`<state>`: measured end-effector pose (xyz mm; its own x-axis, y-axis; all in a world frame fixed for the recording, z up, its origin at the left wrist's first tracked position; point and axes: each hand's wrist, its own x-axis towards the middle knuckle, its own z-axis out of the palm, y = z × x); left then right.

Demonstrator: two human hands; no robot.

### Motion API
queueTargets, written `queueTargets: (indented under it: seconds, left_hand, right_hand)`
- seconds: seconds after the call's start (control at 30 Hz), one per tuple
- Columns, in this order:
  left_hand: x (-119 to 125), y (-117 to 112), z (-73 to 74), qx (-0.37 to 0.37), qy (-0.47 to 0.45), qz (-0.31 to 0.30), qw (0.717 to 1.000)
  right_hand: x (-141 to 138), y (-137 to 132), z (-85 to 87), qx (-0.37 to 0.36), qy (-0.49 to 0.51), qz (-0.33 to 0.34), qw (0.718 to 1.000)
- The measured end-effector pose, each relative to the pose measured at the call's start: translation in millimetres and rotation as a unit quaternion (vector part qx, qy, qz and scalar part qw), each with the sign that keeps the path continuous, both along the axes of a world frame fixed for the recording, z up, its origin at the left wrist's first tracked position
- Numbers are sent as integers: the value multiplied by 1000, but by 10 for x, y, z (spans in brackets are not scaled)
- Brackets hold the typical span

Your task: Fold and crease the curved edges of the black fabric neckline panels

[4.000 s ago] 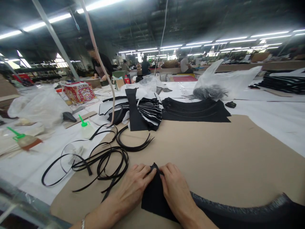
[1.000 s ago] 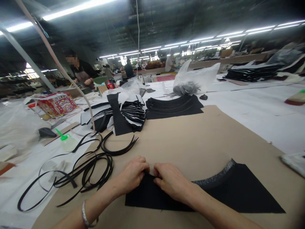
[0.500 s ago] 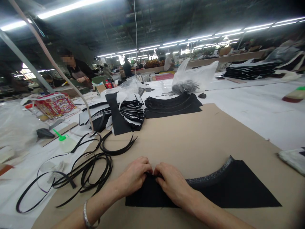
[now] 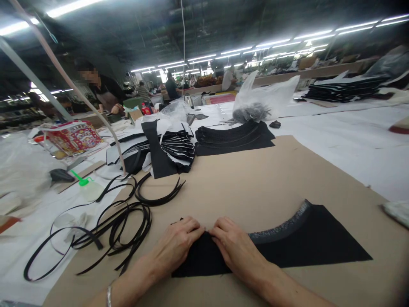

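A black fabric piece (image 4: 306,245) with a grey curved edge lies flat on the brown cardboard sheet (image 4: 255,179) in front of me. My left hand (image 4: 174,245) and my right hand (image 4: 234,247) rest side by side on its left top corner, fingertips pressed down on the edge. Both hands have their fingers curled and pinch the fabric at the corner. A tangle of black strips (image 4: 118,226) lies just left of my left hand.
Stacks of black cut pieces (image 4: 233,138) and striped pieces (image 4: 177,149) lie further back. A small bottle with a green nozzle (image 4: 87,187), a colourful box (image 4: 72,138) and plastic bags (image 4: 265,100) stand around. A person (image 4: 102,91) works at the far left.
The fabric piece has been laid out flat to the right since four seconds ago. Over the last second my hands have stayed at its left corner, fingers shifting slightly along the edge.
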<state>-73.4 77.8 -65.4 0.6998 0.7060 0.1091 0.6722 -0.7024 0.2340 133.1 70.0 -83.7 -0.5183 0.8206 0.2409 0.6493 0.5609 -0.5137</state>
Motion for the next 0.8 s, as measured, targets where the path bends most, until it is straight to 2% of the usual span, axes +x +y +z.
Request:
queueTargets:
  seconds: [0.2,0.37,0.53,0.7,0.8]
  left_hand:
    - [-21,-103,-119,50,-20,5,999]
    - [-42,-221,-198,162,-16,22,986]
    - [25,-297,-182,163,3,66,984]
    - [116,-377,-213,175,43,93,979]
    - [111,-425,-260,197,45,93,975]
  right_hand:
    - [34,-6,-74,86,-78,41,992]
    - [46,-43,-156,168,-115,49,978]
    - [53,-84,-114,219,-161,64,960]
    - [21,-92,-53,253,-186,75,946]
    - [39,-53,8,223,-198,82,951]
